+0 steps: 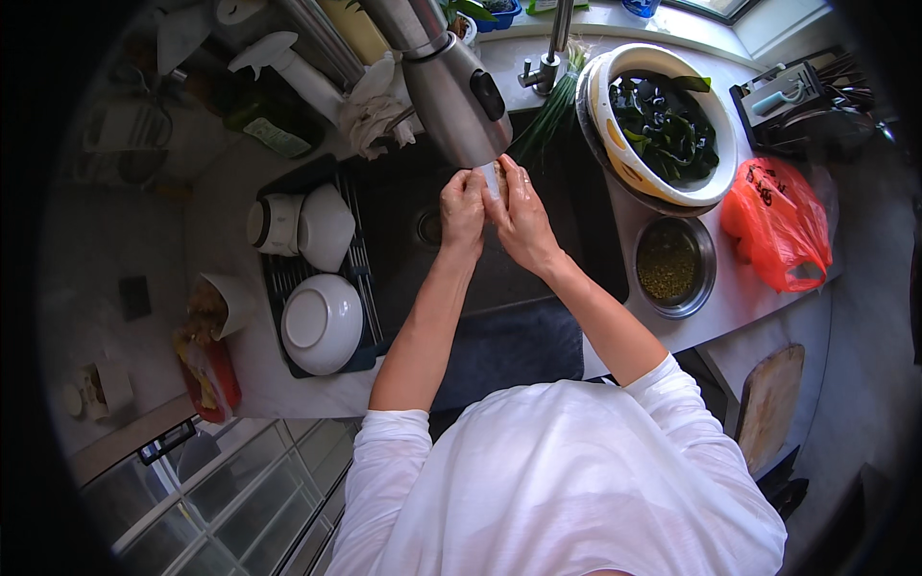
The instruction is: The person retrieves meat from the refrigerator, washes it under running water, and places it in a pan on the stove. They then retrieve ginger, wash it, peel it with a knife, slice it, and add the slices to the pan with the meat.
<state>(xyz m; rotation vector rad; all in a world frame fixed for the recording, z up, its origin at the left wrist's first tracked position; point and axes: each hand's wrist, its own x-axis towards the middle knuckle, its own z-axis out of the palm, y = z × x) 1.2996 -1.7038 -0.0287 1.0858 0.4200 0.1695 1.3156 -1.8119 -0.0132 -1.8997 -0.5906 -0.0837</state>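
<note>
Water runs from the metal faucet head [461, 108] onto my two hands, which meet over the dark sink [533, 277]. My left hand [462, 212] is curled, its fingertips against the other hand; whether it grips anything is hidden. My right hand [524, 219] is closed around a small brownish item [502, 180], mostly covered by the fingers, so its kind cannot be told. Right of the sink, a white basin [724, 144] holds dark green seaweed-like leaves [663, 133] in water. Nearer me stands a metal bowl [709, 270] with small green beans or grains [666, 273] in liquid.
White bowls [322, 324] rest in a dish rack [367, 288] left of the sink. A red plastic bag [778, 223] sits at the right, near a utensil holder [781, 93]. Green onions [551, 119] lie behind the sink. Spray bottles [302, 79] stand back left.
</note>
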